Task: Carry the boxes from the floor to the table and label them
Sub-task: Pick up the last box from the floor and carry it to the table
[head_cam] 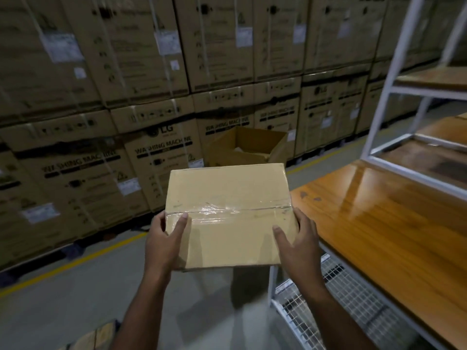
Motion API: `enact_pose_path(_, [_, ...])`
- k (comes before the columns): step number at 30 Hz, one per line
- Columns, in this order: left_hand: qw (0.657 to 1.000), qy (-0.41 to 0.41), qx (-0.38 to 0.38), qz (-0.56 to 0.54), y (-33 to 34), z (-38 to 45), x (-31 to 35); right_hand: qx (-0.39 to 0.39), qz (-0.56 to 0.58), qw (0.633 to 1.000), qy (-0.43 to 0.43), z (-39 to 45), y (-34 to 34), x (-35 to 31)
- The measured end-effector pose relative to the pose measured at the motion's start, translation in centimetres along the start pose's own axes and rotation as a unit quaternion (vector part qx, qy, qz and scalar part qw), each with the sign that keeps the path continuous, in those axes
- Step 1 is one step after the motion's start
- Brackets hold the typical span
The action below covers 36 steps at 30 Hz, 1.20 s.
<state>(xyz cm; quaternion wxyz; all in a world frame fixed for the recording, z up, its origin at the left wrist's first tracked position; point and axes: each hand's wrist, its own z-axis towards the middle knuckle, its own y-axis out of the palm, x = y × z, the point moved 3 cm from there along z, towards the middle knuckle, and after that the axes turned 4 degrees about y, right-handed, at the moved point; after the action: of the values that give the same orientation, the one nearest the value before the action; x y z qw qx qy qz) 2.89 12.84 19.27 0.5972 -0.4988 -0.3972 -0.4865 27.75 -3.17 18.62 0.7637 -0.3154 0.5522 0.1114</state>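
I hold a sealed tan cardboard box (228, 210) in the air at chest height, clear tape running across its top. My left hand (165, 238) grips its near left corner with the thumb on top. My right hand (297, 245) clasps its near right corner in the same way. The box hangs over the floor just left of the wooden table (374, 223), whose orange-brown top stretches away on the right. The box's right edge overlaps the table's left corner in view; no contact is visible.
A white metal shelf frame (389, 79) rises from the table's far side. A wire mesh shelf (336, 299) lies under the table. An open carton (246, 147) stands on the floor ahead. Stacked washing-machine cartons (101, 147) wall the left. Another box corner (101, 335) shows bottom left.
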Motion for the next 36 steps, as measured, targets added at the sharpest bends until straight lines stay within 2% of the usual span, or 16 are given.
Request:
enact_pose_path(8, [0.996, 0.033, -0.083, -0.017, 2.1, -9.7, 5.6, 0.09, -0.024, 0.996, 0.003, -7.6, -12.7, 1.0])
enact_pose_path(18, [0.972, 0.074, -0.223, -0.024, 6.6, -17.0, 10.4, 0.228, -0.074, 0.97, 0.042, -14.4, -23.1, 2.2])
enact_pose_path(29, [0.94, 0.118, -0.317, -0.045, 8.1, -23.7, 12.2, 0.366, -0.083, 0.922, 0.091, -25.8, -28.8, 2.6])
enact_pose_path(36, [0.901, 0.143, -0.407, -0.057, 8.9, -31.7, 13.0, 0.441, -0.094, 0.881, 0.142, -35.6, -32.9, 3.4])
